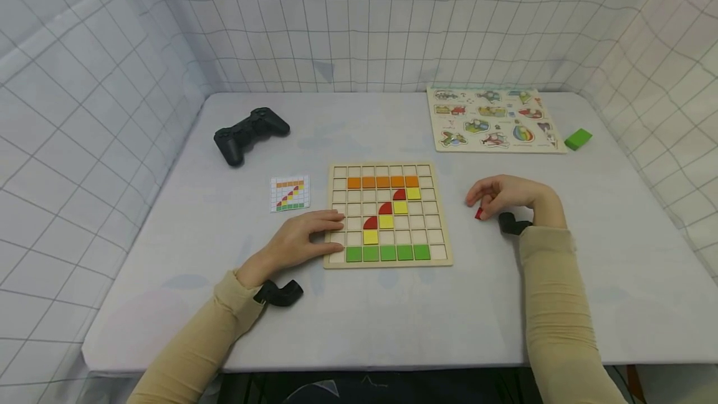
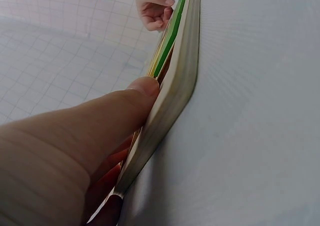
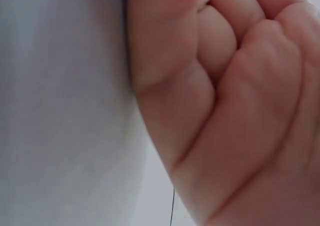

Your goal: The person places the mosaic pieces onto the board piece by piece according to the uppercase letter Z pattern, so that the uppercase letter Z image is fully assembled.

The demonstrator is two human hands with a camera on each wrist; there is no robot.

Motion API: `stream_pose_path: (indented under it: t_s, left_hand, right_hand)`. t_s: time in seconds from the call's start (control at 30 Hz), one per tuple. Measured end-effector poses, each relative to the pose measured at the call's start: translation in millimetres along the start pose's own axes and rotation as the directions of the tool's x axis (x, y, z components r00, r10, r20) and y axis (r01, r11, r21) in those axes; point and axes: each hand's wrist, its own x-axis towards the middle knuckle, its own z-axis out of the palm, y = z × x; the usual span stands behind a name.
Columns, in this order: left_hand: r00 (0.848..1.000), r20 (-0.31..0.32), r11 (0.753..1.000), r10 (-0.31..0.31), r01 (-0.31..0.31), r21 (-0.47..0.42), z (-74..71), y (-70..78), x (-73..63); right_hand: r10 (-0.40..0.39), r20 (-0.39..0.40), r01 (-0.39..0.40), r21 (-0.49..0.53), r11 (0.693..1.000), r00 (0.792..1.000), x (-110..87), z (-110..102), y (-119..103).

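My left hand (image 1: 297,242) rests on the left edge of a wooden grid board (image 1: 449,229), its fingers fairly straight and its thumb lying on the rim. Several orange squares (image 1: 382,182), yellow squares (image 1: 386,222), red quarter-round tiles (image 1: 385,208) and green squares (image 1: 388,253) fill cells of the board. To the right of the board, my right hand (image 1: 505,195) pinches a small red tile (image 1: 478,213) between thumb and finger, low over the table. In the right wrist view the palm and curled fingers (image 3: 175,76) hide the tile.
A pattern card (image 1: 290,193) with a similar coloured design lies left of the board. Behind it is a black game controller (image 1: 252,134). A picture puzzle board (image 1: 493,120) and a green block (image 1: 578,139) lie at the back right. Gridded white cloth (image 1: 381,24) encloses the table.
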Motion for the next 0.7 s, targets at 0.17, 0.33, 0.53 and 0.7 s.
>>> stream_pose_path:
  t_s: [0.17, 0.33, 0.53, 0.7]
  left_hand:
    - [1.000, 0.004, 1.000, 0.002, -0.002, 0.006, 0.5, 0.0, 0.3]
    - [1.000, -0.009, 1.000, 0.011, -0.011, 0.003, 0.1, 1.4, -0.1]
    - [1.000, -0.004, 1.000, -0.008, 0.008, 0.003, -1.2, 2.5, -0.9]
    - [1.000, 0.000, 1.000, -0.013, 0.013, 0.009, -1.5, 2.5, -0.7]
  right_hand:
    - [0.005, -0.012, -0.006, -0.022, 1.000, 1.000, -1.4, 1, 0]
    - [0.020, -0.059, -0.023, -0.056, 0.998, 0.998, -0.8, 3, -3]
    - [0.037, -0.161, -0.056, -0.119, 0.991, 0.986, 1.6, 7, -8]
    - [0.035, -0.222, -0.074, -0.167, 0.983, 0.974, 2.6, 10, -14]
